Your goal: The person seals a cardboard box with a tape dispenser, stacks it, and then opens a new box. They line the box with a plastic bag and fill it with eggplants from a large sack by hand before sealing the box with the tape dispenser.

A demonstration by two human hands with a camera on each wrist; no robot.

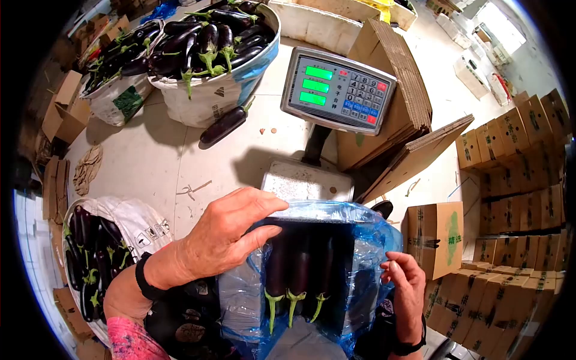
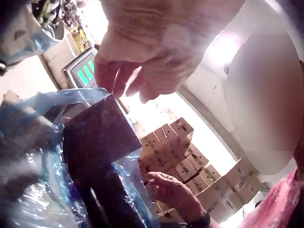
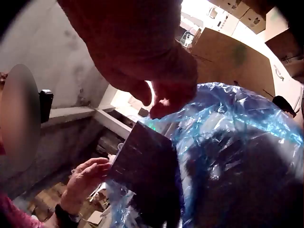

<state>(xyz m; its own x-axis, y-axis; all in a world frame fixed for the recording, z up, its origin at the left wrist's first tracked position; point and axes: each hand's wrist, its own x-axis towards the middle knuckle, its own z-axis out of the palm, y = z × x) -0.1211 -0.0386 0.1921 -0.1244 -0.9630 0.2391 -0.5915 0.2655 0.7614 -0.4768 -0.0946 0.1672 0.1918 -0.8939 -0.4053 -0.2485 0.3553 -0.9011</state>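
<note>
A dark box (image 1: pixel 345 288) lined with a blue plastic bag (image 1: pixel 372 234) stands on a scale platform (image 1: pixel 306 180). Three purple eggplants (image 1: pixel 297 270) lie in it, green stems towards me. My left hand (image 1: pixel 228 234) rests with fairly straight fingers on the liner at the box's left rim, and shows from below in the left wrist view (image 2: pixel 156 57). At the right rim, my right hand (image 1: pixel 405 282) is curled, its fingertips (image 3: pixel 156 102) pinching the edge of the plastic bag (image 3: pixel 228 123). The box flap (image 3: pixel 147 166) stands up between the hands.
The scale display (image 1: pixel 339 90) with green digits stands behind the box. Sacks full of eggplants stand at the back (image 1: pixel 210 42), back left (image 1: pixel 120 66) and beside my left arm (image 1: pixel 96 252). One loose eggplant (image 1: pixel 223 125) lies on the floor. Stacked cartons (image 1: pixel 516 156) fill the right.
</note>
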